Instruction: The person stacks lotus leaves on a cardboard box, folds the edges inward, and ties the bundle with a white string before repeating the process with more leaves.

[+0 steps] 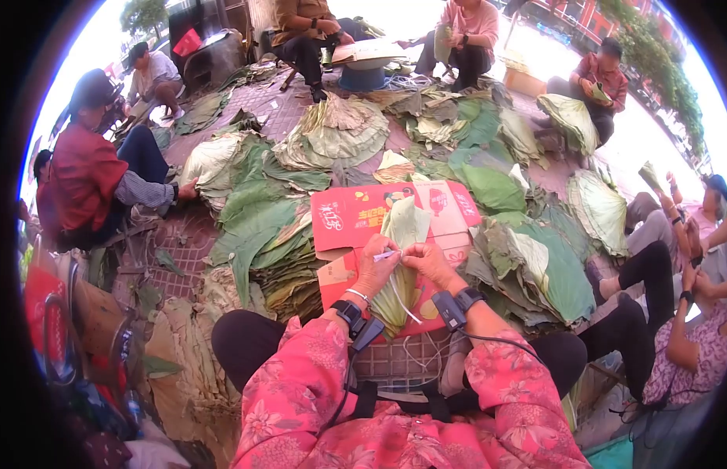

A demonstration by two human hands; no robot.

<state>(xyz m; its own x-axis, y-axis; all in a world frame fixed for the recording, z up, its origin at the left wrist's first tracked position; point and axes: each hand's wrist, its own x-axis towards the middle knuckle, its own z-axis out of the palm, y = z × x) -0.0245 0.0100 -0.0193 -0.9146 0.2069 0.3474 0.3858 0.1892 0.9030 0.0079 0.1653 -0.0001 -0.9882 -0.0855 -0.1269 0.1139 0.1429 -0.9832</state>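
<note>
A folded bundle of dried leaves (393,303) stands between my knees, its pale upper part (408,222) fanning above my fingers. My left hand (371,272) is closed at the bundle's narrow middle and pinches a white string (386,255). Close beside it, my right hand (432,266) has its fingertips pressed together on the string at the same spot, though the exact grip is partly hidden. A loose strand hangs down across the lower leaves. Behind the bundle lies a flattened red cardboard box (344,211).
Stacked leaves (285,285) lie to my left, with green leaves (562,270) to my right. More leaf heaps (336,129) spread ahead. A person in red (86,176) sits at left, and others sit around the pile. A cardboard box (98,313) stands at lower left.
</note>
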